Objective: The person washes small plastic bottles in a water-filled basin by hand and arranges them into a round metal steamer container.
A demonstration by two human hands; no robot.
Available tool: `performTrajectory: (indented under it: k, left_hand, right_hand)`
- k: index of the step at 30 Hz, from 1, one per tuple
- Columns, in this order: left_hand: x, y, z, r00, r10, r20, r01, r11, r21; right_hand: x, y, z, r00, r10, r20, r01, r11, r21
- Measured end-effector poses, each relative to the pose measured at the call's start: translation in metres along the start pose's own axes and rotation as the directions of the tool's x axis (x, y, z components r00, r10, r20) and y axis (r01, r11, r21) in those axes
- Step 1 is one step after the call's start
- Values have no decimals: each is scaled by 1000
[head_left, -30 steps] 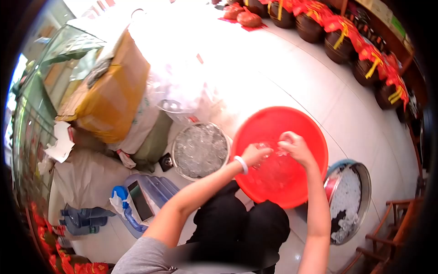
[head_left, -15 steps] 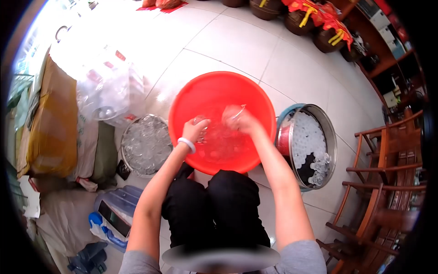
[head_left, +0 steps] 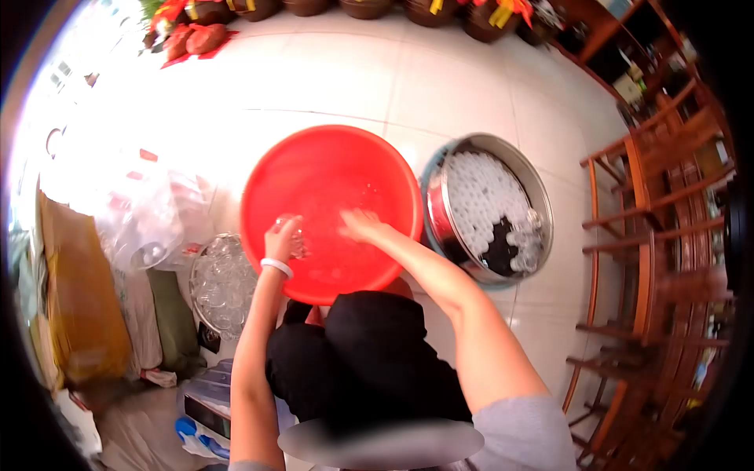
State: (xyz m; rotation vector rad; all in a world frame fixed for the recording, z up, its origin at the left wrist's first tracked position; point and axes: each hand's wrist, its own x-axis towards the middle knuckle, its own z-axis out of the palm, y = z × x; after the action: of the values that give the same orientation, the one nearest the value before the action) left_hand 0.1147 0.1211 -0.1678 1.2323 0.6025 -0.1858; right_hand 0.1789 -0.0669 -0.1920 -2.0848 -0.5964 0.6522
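A large red basin (head_left: 338,149) with water in it stands on the floor just beyond my knees. My left hand (head_left: 283,234), with a white band at the wrist, is over the basin's left part, its fingers curled round a small clear object (head_left: 298,243). Over the middle of the basin is my right hand (head_left: 361,224), blurred, fingers extended and nothing visible in them. A round metal tray (head_left: 225,286) full of clear glass-like pieces sits left of the basin. On the right, a metal pot (head_left: 542,188) holds white, bubbly-looking material with a dark patch.
Wooden chairs (head_left: 644,243) stand along the right side. Dark jars (head_left: 367,6) with red covers line the back. At the left are a yellow-brown box (head_left: 82,290), clear plastic bags (head_left: 153,212), sacks and a blue-handled plastic container (head_left: 196,438).
The view has turned, and the basin shows further left in it. My right hand has dropped lower over the basin and its fingers have spread. My left hand keeps hold of the clear object.
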Motion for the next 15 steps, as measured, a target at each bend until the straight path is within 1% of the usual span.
performTrajectory:
  k: [1,2,3,5,6,7,8,9,10,11,12,14,15]
  left_hand:
    - [-3,-1,1,1000,-16,0,16,1000,9]
    - [-6,0,5,998,-31,-53,32,999,29]
    - [-2,-3,0,999,-32,-5,32,999,20]
    - [4,-4,-1,998,-24,-51,28,997,75]
    - [6,-2,0,1000,-19,-23,21,996,82]
    - [6,-3,-1,999,-26,-47,29,996,84]
    - [5,-6,0,997,-33,-77,39,996,79]
    - [12,-7,-1,998,-22,-63,27,997,78]
    - [21,-10,-6,1000,-11,6,11,999,54]
    - [21,-16,-17,998,-23,62,21,999,39]
    - [9,-8,-8,999,-34,26,32,997,66]
    - [-2,-1,3,998,-51,-27,53,996,66]
    - [-6,1,7,997,-45,-64,50,996,78]
  right_hand:
    - [-4,-6,10,990,90,-111,-127,914,-386]
    - [-4,-22,1,988,-12,-156,-49,922,-385]
    - [-10,-44,-10,974,-103,-204,21,928,-372]
    - [-21,-82,-50,999,-44,-32,41,994,-104]
    - [-15,-64,-45,998,-36,-59,29,993,-110]
    - [-4,-27,-30,996,-26,83,2,960,281]
    - [1,-1,-21,972,-78,221,-78,781,619]
    - [0,7,-16,975,-78,208,-67,788,612]
    - [-2,12,-3,985,74,156,-75,997,2]
    - [-7,13,17,983,183,34,-128,799,-588]
    - [-15,-3,12,980,191,55,-123,801,-586]
    - [-23,-44,-17,996,-45,-74,13,921,-390]
    - [-29,-63,-35,998,-56,43,64,972,-225]
